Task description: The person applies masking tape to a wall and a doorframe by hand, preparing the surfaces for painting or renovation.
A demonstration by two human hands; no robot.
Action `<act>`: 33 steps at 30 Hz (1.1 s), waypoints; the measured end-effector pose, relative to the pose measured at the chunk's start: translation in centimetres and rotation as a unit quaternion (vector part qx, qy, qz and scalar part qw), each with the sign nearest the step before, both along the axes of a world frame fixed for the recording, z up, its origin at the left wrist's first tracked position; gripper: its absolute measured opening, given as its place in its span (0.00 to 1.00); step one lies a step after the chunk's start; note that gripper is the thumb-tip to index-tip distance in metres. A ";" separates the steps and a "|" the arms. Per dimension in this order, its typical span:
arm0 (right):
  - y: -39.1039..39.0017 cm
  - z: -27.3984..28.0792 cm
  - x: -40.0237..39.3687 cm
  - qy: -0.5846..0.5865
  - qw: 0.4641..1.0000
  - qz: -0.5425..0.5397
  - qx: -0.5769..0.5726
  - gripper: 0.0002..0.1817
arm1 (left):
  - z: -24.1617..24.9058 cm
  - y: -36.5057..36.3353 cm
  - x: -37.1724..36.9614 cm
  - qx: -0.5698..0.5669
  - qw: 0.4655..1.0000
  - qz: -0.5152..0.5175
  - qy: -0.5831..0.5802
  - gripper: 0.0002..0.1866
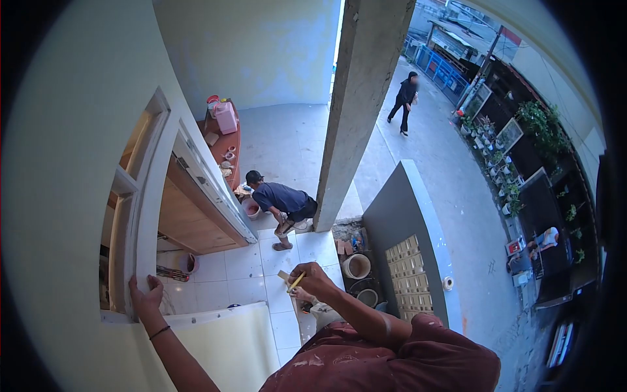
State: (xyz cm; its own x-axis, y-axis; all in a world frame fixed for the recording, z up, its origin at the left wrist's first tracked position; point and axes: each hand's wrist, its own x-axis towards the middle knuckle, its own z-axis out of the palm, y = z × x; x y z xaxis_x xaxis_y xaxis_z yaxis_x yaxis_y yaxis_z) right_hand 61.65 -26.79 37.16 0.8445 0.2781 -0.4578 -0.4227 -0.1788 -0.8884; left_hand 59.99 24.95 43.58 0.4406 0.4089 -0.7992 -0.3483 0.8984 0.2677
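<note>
My left hand (pixel 147 298) is at the lower part of a white window frame (pixel 145 228), with the fingers on one side of the upright and the thumb on the other. A dark band circles that wrist. Out in front of my body, my right hand (pixel 312 277) is closed around a yellow-handled tool (pixel 297 282). The tool has a pale flat end near the fingers; its exact kind is too small to tell. Below this hand is a pale sack-like thing, partly hidden by my arm and maroon shirt.
A person (pixel 284 199) bends over a bucket (pixel 251 208) beside a wooden door (pixel 196 209). A concrete pillar (pixel 359 98) rises behind them. Buckets (pixel 356 266) stand by a grey wall (pixel 408 215). Another person (pixel 405 101) walks in the lane. A pink container (pixel 225 118) sits on a reddish table.
</note>
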 end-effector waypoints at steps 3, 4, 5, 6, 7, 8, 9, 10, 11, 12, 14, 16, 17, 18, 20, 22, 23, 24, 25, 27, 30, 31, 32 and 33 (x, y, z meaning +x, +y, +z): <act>-1.1 -0.6 -0.7 0.015 1.000 -0.017 -0.004 0.07 | 0.3 -0.3 0.2 -0.013 1.000 0.006 0.011 0.34; -1.2 -0.8 -0.7 0.003 1.000 -0.023 0.007 0.06 | 0.5 -0.3 0.3 -0.022 1.000 0.012 0.017 0.34; -1.2 -1.2 -0.9 -0.010 0.999 -0.029 0.019 0.06 | 0.4 -0.2 0.3 -0.030 0.999 0.010 0.017 0.34; -1.2 -1.7 -1.0 -0.022 0.999 -0.036 0.032 0.07 | 0.3 0.0 0.4 -0.037 0.999 0.008 0.019 0.34; -1.0 -2.1 -0.8 -0.023 0.999 -0.030 0.034 0.06 | 0.3 0.2 0.3 -0.043 0.999 0.006 0.021 0.34; -0.7 -2.1 -0.6 -0.024 0.999 -0.025 0.037 0.06 | 0.9 -0.4 0.2 -0.041 0.999 0.006 0.025 0.34; -0.6 -2.0 -0.6 -0.025 0.999 -0.019 0.038 0.06 | 1.4 -0.9 0.2 -0.039 0.999 0.006 0.029 0.33; -0.8 -1.9 -0.6 -0.028 0.999 -0.012 0.032 0.06 | 1.9 -1.4 0.3 -0.037 0.999 0.008 0.034 0.33; -0.8 -0.6 -0.5 -0.029 0.999 -0.002 0.026 0.06 | 1.7 -1.3 0.6 -0.026 0.999 0.002 0.036 0.33; -0.2 0.1 -0.6 -0.028 0.999 0.017 0.024 0.07 | 1.1 -0.7 0.6 -0.013 0.999 0.003 0.040 0.33; 0.1 0.7 -0.7 -0.036 0.999 0.016 0.008 0.05 | -2.0 0.4 0.6 0.063 0.997 -0.039 -0.020 0.38; 0.0 2.2 -0.7 -0.077 0.996 0.038 0.000 0.06 | 1.9 -5.7 -1.3 -0.041 0.997 0.014 -0.059 0.40; 0.0 1.3 -0.7 -0.118 0.992 0.039 0.020 0.08 | -1.2 -5.9 -2.9 -0.005 0.996 -0.013 -0.093 0.48; 0.5 2.8 -1.3 -0.100 0.994 0.043 -0.003 0.08 | -0.8 -8.9 -4.7 0.035 0.998 -0.027 -0.040 0.59; 1.4 3.7 -2.1 -0.089 0.995 0.050 -0.006 0.10 | -2.3 -14.7 -9.5 0.138 0.984 -0.113 -0.003 0.63; 2.0 4.5 -3.1 -0.097 0.992 0.085 -0.017 0.11 | -4.3 -19.0 -14.9 0.133 0.976 -0.172 -0.009 0.40; 2.7 4.6 -3.5 -0.124 0.987 0.099 0.005 0.10 | -5.9 -20.8 -17.8 0.148 0.969 -0.195 -0.002 0.34; 3.4 4.5 -4.1 -0.147 0.982 0.115 0.024 0.10 | -7.5 -22.4 -21.0 0.181 0.959 -0.217 0.014 0.31; 4.1 4.4 -4.6 -0.168 0.976 0.133 0.046 0.09 | -8.7 -23.6 -24.0 0.227 0.939 -0.253 0.049 0.31; 5.3 5.0 -5.6 -0.165 0.964 0.207 0.039 0.07 | -10.7 -25.8 -29.8 0.309 0.898 -0.299 0.090 0.33; 7.8 7.1 -7.8 -0.176 0.939 0.291 0.049 0.12 | -14.0 -28.6 -36.2 0.400 0.846 -0.340 0.095 0.37; 8.5 7.6 -8.5 -0.197 0.919 0.337 0.052 0.11 | -12.8 -29.2 -37.3 0.393 0.826 -0.383 0.129 0.47; 9.1 8.0 -9.1 -0.217 0.897 0.380 0.055 0.11 | -12.3 -29.8 -37.9 0.452 0.793 -0.382 0.143 0.52; 9.7 8.7 -9.7 -0.237 0.873 0.422 0.060 0.11 | -11.8 -30.5 -38.2 0.508 0.756 -0.380 0.158 0.57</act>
State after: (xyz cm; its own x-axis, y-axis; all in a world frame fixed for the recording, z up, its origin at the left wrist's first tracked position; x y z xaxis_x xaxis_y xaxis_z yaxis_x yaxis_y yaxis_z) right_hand 51.97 -17.12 45.87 0.4027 0.9145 -0.0379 0.2351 -0.1433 -0.9613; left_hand 21.82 -5.52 31.73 0.7096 0.6077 -0.3565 0.3912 0.0810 0.9167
